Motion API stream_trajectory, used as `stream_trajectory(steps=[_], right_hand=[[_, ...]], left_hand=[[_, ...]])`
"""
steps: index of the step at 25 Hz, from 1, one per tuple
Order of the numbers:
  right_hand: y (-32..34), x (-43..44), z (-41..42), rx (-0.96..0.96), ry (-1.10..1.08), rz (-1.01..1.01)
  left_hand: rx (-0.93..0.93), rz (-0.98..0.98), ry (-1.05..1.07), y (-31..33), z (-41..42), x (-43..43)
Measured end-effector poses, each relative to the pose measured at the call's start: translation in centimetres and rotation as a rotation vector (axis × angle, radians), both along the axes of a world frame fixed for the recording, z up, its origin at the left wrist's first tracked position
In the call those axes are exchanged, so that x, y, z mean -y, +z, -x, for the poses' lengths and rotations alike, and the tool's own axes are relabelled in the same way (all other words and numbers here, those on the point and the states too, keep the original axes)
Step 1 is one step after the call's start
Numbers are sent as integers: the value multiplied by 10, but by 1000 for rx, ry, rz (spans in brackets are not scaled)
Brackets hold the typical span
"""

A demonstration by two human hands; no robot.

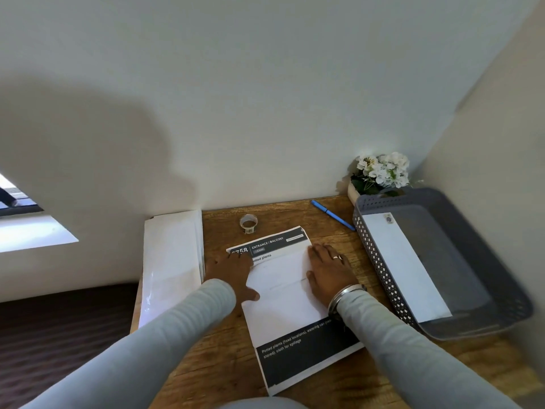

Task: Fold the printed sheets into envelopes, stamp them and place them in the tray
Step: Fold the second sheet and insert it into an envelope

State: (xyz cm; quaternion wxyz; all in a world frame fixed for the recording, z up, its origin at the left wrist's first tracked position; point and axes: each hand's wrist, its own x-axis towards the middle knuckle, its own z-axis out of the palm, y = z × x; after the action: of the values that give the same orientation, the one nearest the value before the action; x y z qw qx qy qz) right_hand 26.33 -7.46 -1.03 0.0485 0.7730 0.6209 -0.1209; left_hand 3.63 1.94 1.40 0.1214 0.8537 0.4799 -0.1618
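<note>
Printed sheet (290,346) lies centre of the worktop (283,214), long axis running 12 to 6, header at 12 and dark band at 6. A white panel (283,278) covers its middle; can't tell if that's a folded-over flap or a separate envelope. Left hand (233,273) is at the 9 edge and right hand (327,273) at the 3 edge, both palm-down with fingers straight, pressing flat and gripping nothing. This looks like the crease step. To do it well: square the panel's edges to the sheet sides first, pin one side, then sweep the other hand from the middle outward so the fold sets without skew. The paper will slide on wood, so keep the pressure even. Tray (380,261) is at 3, with one stamped envelope (404,267) in it. White stack (174,261) at 9, roll (248,223) at 11, pen (333,215) at 1.
</note>
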Motion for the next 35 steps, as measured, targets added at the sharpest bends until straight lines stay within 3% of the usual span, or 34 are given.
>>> stream_trajectory(steps=[5,12,20,24,27,35], right_hand=[[17,-8,-5,-68,36,53],[44,-25,-7,-65,159,-4],[60,-34,-14,-119,169,-328],[46,-17,-11,-72,216,-177],[25,-1,-8,-157,212,-31],[12,4,11,-68,153,-126]], left_hand=[[32,69,21,0,-2,-1],[495,98,214,0,8,9],[750,15,114,11,15,5],[581,33,-36,-3,20,14],[436,82,-131,-17,27,18],[276,-33,-162,-20,18,22]])
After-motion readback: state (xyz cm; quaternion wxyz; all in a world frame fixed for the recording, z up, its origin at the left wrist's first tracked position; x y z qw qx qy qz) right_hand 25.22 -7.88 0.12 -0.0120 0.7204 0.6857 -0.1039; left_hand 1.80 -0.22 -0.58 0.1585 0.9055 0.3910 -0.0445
